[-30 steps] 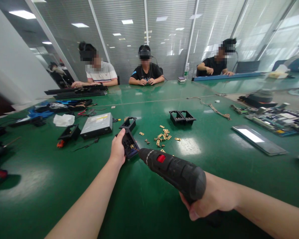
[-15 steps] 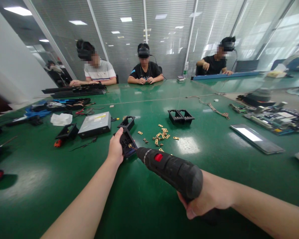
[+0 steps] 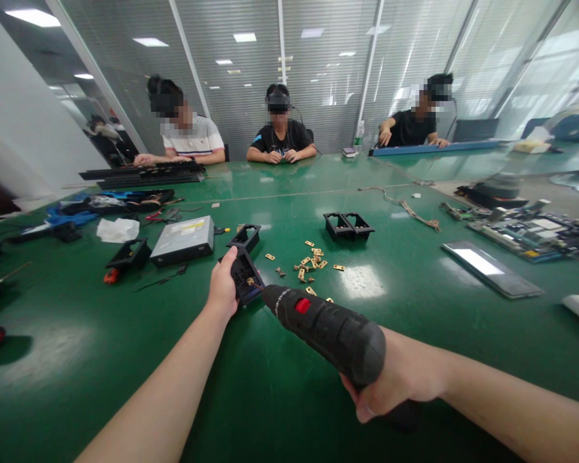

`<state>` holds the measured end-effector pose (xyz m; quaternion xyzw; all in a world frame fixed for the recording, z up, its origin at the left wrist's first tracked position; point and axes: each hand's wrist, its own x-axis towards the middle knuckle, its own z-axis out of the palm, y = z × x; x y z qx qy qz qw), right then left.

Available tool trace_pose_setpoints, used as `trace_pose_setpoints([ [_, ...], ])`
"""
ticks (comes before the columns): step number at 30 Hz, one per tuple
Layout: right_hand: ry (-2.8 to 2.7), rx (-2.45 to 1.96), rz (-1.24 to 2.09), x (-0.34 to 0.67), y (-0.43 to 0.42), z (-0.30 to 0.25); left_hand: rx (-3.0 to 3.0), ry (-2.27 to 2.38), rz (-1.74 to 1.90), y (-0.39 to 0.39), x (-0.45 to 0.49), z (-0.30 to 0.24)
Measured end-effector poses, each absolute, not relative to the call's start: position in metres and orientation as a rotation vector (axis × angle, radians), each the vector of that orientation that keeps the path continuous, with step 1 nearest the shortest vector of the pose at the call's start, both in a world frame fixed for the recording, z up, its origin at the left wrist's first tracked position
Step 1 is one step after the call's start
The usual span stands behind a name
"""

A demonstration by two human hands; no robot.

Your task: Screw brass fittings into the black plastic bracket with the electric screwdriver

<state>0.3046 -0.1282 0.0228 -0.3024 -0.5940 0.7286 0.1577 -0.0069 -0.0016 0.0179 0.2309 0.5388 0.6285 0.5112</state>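
My left hand is closed on the side of a black plastic double frame, which is tilted up towards me on the table. A small brass plate sits inside its nearer compartment. My right hand grips a black cordless screwdriver with a red switch on top. The tool's bit reaches into the nearer compartment at the brass plate; whether it sits in a screw is too small to tell. Just beyond lie several loose brass plates and small screws.
Another black double frame stands farther back. To the left are a grey disc drive, a black housing and white tissue. A phone and circuit board lie right. Three people sit across the green table.
The screwdriver and my right hand have shifted very slightly to the left, along with a small shift of the whole view. My left hand keeps hold of the frame.
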Motion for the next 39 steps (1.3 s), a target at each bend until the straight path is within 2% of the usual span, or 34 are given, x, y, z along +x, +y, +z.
trace_pose_setpoints([
  [39, -1.679, -0.901, 2.097, 0.3033, -0.1316, 0.0238, 0.575, 1.288, 1.496, 0.0002, -0.0092, 0.0154],
])
